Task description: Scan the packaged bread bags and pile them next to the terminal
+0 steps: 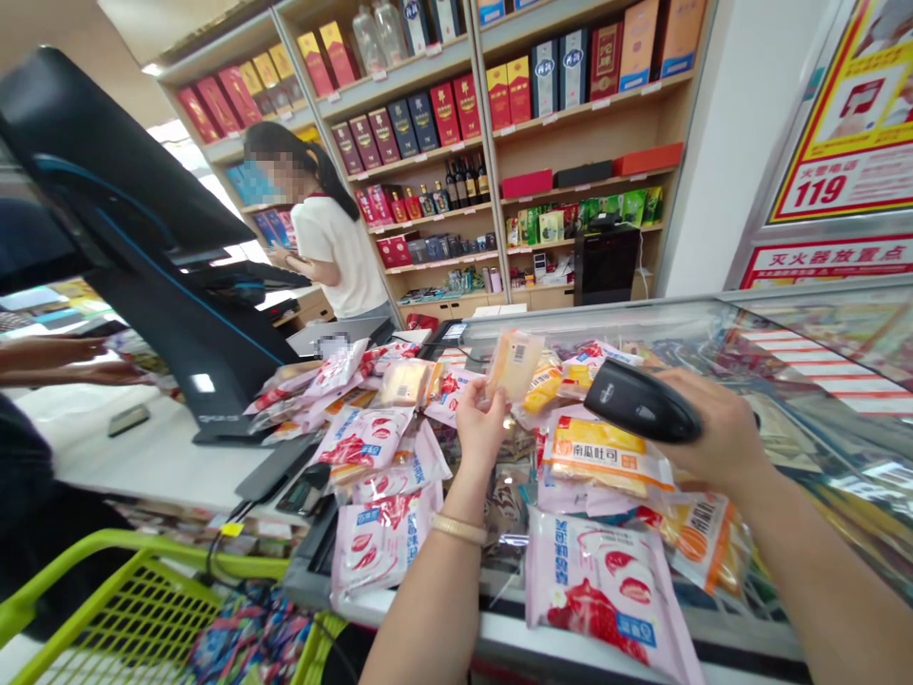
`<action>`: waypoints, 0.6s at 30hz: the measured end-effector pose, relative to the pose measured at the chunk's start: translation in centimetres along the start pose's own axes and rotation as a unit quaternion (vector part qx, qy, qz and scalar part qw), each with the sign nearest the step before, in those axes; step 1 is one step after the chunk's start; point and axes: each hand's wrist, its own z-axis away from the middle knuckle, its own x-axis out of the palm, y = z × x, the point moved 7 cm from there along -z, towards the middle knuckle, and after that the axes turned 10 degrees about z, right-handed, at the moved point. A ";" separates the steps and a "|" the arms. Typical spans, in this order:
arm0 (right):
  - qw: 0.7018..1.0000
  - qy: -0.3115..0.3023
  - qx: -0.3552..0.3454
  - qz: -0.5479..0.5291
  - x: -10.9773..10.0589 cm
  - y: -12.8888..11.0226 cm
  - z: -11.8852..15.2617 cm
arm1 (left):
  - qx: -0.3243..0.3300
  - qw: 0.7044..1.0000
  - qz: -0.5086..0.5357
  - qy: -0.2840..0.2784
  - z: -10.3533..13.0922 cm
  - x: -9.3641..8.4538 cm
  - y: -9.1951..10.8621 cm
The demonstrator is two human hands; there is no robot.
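My left hand [483, 419] pinches the lower end of a bread packet [514, 366], whose barcode faces me. In my right hand [720, 428] is a black barcode scanner [642, 400], its head pointing left toward that packet. Beneath the scanner lies an orange and white bread packet [606, 449]. Pink and white bread packets spread over the glass counter, one [606, 590] at the near edge and another [378, 538] left of my left forearm. One more orange packet [703, 538] rests below my right wrist. The scanner partly covers the packets behind it.
A checkout monitor [135, 219] stands on the white counter [178, 476] at left. Below it sits a green shopping basket [106, 609]. A person in a white shirt [335, 257] stands behind, before shelves of boxes [417, 124]. Another person's hands [78, 357] hold something at far left.
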 end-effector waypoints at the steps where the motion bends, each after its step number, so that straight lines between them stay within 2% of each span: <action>1: 1.000 0.003 -0.006 -0.002 -0.1 -0.1 -0.1 | 0.022 1.000 -0.020 0.008 -0.1 -0.4 0.7; 3: 0.999 0.018 -0.028 0.001 -0.4 -0.3 -0.3 | 0.082 0.993 -0.083 0.016 -0.4 -1.5 2.8; 5: 0.998 0.035 -0.054 0.013 -0.6 -0.5 -0.3 | 0.155 0.973 -0.169 0.010 -0.6 -3.2 5.7; 8: 0.995 0.053 -0.072 0.033 -0.7 -0.4 -0.2 | 0.255 0.916 -0.309 0.000 -0.8 -6.9 10.2; 11: 0.994 0.062 -0.073 0.046 -0.9 -0.3 -0.1 | 0.303 0.848 -0.434 0.018 -1.3 -11.5 13.2; 14: 0.994 0.069 -0.073 0.044 -1.0 -0.3 -0.2 | 0.279 0.801 -0.528 0.019 -2.2 -15.5 13.8; 18: 0.994 0.069 -0.073 0.049 -0.8 -0.2 -0.1 | 0.211 0.764 -0.610 0.004 -3.2 -18.5 12.2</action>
